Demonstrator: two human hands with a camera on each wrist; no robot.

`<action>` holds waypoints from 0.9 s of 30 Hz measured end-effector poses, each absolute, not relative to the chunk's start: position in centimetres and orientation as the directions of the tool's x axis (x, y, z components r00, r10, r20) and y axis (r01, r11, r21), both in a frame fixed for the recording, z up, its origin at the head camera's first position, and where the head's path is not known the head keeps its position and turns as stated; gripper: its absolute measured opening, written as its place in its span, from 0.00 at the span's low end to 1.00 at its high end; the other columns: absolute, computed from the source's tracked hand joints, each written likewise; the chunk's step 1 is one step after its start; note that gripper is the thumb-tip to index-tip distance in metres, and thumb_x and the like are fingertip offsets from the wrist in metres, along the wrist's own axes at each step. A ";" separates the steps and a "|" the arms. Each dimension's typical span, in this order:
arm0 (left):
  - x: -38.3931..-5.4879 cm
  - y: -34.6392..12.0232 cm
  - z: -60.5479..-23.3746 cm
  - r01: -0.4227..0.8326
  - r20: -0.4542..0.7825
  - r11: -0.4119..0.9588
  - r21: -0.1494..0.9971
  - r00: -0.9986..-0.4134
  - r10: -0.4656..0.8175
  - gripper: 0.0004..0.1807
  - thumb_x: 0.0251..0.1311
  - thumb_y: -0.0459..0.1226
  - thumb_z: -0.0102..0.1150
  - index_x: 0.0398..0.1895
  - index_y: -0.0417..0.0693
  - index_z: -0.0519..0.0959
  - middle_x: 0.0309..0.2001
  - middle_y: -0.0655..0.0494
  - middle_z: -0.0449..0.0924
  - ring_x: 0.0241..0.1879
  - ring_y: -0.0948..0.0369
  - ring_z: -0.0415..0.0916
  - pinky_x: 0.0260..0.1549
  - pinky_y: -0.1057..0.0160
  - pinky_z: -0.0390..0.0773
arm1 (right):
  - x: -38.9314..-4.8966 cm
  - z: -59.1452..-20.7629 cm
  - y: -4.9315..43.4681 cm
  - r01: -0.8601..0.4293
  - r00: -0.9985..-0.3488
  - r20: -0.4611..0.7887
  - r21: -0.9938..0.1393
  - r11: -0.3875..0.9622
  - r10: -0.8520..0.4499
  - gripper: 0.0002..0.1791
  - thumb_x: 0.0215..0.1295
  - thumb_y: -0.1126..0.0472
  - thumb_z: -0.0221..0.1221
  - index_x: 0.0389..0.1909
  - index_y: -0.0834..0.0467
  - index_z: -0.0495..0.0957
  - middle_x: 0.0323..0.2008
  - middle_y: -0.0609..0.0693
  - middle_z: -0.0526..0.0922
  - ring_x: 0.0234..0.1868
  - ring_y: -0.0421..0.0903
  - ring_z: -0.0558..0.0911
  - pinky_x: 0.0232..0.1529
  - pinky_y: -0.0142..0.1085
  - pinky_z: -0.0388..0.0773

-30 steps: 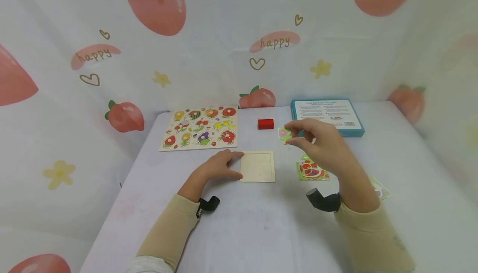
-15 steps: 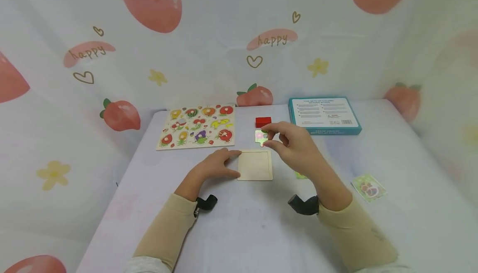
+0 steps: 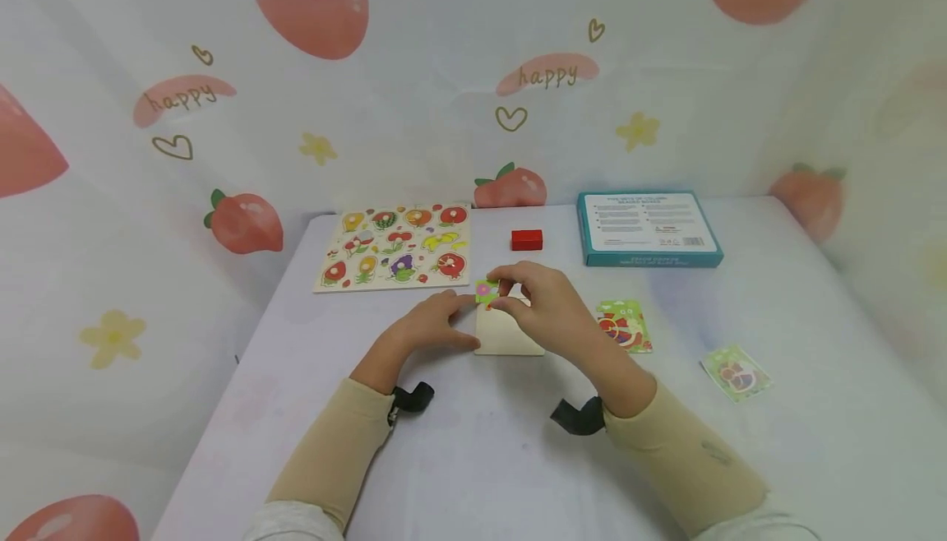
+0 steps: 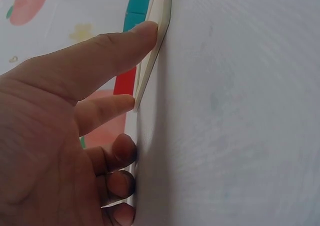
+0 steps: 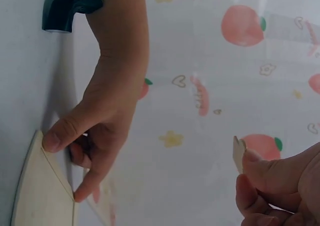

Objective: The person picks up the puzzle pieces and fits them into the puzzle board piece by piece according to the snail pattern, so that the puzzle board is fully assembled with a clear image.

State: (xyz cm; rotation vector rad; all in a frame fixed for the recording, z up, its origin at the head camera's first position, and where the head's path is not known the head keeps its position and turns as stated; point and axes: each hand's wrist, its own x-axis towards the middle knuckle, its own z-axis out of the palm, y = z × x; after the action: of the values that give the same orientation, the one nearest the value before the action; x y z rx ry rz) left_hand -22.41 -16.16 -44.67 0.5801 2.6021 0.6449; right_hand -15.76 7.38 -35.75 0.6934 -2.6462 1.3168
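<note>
My right hand (image 3: 547,307) pinches a small green jigsaw piece (image 3: 484,290) with a pink flower on it, between thumb and fingers. It holds the piece over the upper left corner of a square wooden puzzle tray (image 3: 506,339). In the right wrist view the piece (image 5: 238,155) is seen on edge, above the tray (image 5: 40,196). My left hand (image 3: 425,331) touches the tray's left side, forefinger at the far corner and thumb at the near one. The left wrist view shows thumb (image 4: 115,50) and forefinger extended to the tray's edge, the other fingers loosely bent.
Green and red jigsaw pieces (image 3: 625,331) lie right of the tray. Farther right is a square picture card (image 3: 736,372). At the back are a fruit peg puzzle board (image 3: 399,249), a red block (image 3: 527,240) and a blue-edged flat box (image 3: 651,228).
My right hand has carried the jigsaw piece leftward, from beside the blue-edged box to over the tray's upper left corner. My left hand has stayed at the tray's left edge.
</note>
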 end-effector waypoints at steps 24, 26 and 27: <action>-22.7 -16.0 -44.9 0.301 -0.265 0.811 0.502 -0.839 0.475 0.46 0.53 0.55 0.77 0.75 0.58 0.69 0.41 0.53 0.71 0.42 0.56 0.68 0.41 0.55 0.71 | -19.9 -41.1 6.5 -0.259 -0.946 0.060 -0.730 0.632 -0.319 0.17 0.65 0.62 0.70 0.55 0.56 0.85 0.36 0.46 0.81 0.42 0.49 0.75 0.42 0.39 0.75; -22.7 -16.1 -45.0 0.299 -0.268 0.813 0.499 -0.839 0.473 0.46 0.53 0.55 0.77 0.75 0.59 0.69 0.40 0.53 0.70 0.41 0.57 0.67 0.39 0.56 0.69 | -20.2 -41.5 6.5 -0.245 -0.947 0.038 -0.729 0.639 -0.320 0.18 0.66 0.62 0.69 0.56 0.56 0.85 0.36 0.46 0.81 0.42 0.49 0.75 0.41 0.39 0.75; -22.7 -16.1 -45.0 0.300 -0.267 0.814 0.498 -0.840 0.473 0.45 0.53 0.55 0.77 0.75 0.59 0.69 0.40 0.53 0.70 0.40 0.57 0.67 0.38 0.57 0.68 | -20.3 -41.7 6.5 -0.240 -0.946 0.028 -0.728 0.642 -0.322 0.18 0.66 0.62 0.69 0.56 0.56 0.85 0.36 0.46 0.81 0.41 0.49 0.75 0.41 0.38 0.75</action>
State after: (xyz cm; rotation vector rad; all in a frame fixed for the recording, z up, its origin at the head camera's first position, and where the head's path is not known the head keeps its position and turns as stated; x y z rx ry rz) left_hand -22.75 -16.09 -45.04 0.5812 2.6163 0.6292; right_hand -20.34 6.48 -41.72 0.5049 -2.9401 1.2798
